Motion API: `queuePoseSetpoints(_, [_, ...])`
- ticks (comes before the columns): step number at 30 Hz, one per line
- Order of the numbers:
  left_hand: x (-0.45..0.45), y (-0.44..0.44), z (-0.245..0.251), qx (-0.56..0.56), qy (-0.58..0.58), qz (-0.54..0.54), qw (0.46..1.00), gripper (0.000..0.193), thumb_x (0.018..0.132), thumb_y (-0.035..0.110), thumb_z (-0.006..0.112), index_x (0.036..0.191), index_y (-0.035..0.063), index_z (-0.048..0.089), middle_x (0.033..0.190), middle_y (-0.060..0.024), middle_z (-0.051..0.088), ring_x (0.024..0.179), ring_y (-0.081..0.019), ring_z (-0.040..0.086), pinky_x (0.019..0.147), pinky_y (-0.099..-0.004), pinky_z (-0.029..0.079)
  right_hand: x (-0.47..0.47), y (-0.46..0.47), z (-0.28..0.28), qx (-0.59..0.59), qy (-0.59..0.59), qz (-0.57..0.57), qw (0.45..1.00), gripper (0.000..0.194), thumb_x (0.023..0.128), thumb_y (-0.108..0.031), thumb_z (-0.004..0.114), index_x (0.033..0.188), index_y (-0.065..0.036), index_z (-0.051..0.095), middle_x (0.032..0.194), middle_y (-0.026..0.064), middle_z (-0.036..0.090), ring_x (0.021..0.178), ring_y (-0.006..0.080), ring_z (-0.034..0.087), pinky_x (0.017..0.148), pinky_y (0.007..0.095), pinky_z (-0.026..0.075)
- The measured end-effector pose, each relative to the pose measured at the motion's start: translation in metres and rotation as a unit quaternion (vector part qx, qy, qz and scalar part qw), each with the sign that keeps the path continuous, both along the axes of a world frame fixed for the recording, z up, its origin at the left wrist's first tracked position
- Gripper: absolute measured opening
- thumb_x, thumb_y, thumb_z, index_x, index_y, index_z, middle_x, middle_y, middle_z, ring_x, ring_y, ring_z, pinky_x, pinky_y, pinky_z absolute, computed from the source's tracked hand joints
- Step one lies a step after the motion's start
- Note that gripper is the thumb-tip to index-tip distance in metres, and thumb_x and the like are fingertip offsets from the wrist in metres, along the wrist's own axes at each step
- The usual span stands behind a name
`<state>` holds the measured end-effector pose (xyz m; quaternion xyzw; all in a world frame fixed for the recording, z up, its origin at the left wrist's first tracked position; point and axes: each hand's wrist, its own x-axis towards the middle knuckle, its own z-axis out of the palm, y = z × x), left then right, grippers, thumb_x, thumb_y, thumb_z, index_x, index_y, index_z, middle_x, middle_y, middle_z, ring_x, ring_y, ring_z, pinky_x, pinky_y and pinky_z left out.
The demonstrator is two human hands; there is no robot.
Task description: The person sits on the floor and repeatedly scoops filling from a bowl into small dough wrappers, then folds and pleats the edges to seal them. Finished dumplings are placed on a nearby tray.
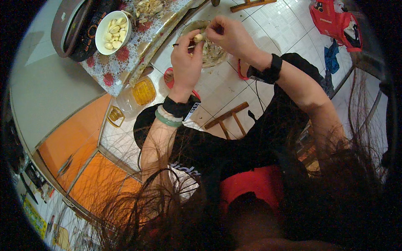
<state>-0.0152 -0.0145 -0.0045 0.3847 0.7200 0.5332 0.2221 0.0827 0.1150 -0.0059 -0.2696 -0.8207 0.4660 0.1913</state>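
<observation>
A pale garlic clove (198, 38) is pinched between the thumb and fingers of my left hand (187, 64). A thin dark object (175, 45) shows at this hand's outer side; I cannot tell what it is. My right hand (230, 39) is at the clove's right side, thumb and forefinger brought together; whether they grip any skin is too small to tell. Below both hands, on the floor, stands a clear round container (224, 61) with papery garlic skins (211, 53) inside. A white bowl (100, 47) of peeled garlic cloves (115, 33) sits on the table to the left.
The table has a flowered cloth (108, 70); garlic skins or bulbs (149, 8) lie on it beside a dark electric cooker (84, 34). An oil jug (133, 94) stands on the floor near orange cabinets (75, 122). Wooden stool parts (227, 116) and a red bag (329, 23) are nearby.
</observation>
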Motion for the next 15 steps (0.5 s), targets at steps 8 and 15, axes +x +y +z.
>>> queuePoseSetpoints(8, [-0.011, -0.001, -0.003, 0.057, -0.152, 0.025, 0.987, 0.025, 0.087, 0.008, 0.060, 0.111, 0.0009, 0.058, 0.098, -0.0058, 0.062, 0.080, -0.0104, 0.059, 0.070, -0.0237, 0.049, -0.002, 0.012, -0.011, 0.053, -0.049, -0.017, 0.997, 0.016, 0.083, -0.014, 0.062, 0.089, 0.001, 0.060, 0.073, 0.0091, 0.063, 0.066, 0.0144, 0.060, 0.063, 0.0284, 0.049])
queuePoseSetpoints(15, [-0.014, -0.002, -0.002, 0.065, -0.387, 0.026, 0.919, 0.026, 0.092, 0.008, 0.053, 0.116, -0.0013, 0.051, 0.097, -0.0083, 0.061, 0.082, -0.0139, 0.062, 0.070, -0.0253, 0.052, -0.003, 0.010, -0.010, 0.048, -0.040, 0.008, 0.998, 0.018, 0.085, -0.014, 0.059, 0.099, -0.002, 0.061, 0.083, 0.0094, 0.066, 0.072, 0.0178, 0.063, 0.068, 0.0297, 0.051])
